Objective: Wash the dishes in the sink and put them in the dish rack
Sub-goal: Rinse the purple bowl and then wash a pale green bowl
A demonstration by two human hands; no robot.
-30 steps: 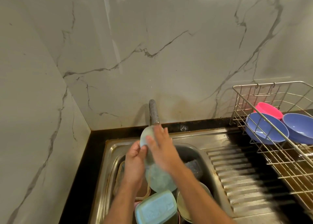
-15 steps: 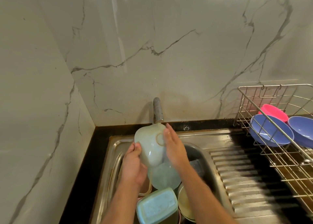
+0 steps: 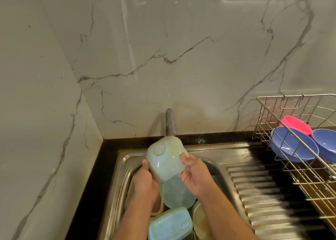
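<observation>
Rinsing a pale green bowl (image 3: 164,159) under the tap (image 3: 170,122), I hold it bottom-up and tilted so that, as I judge it, the water runs off its base and down into the sink (image 3: 125,159). My left hand (image 3: 145,183) grips its lower left side; my right hand (image 3: 195,174) clasps the right edge, fingers curled round the rim. Below wait a pale green plate (image 3: 179,194) and a light blue container (image 3: 171,223), unwashed by the look of them. To my right the dish rack (image 3: 298,169) already holds two blue bowls (image 3: 292,145) and a pink one (image 3: 296,124), propped on edge to drain. No brand or label is legible anywhere.
</observation>
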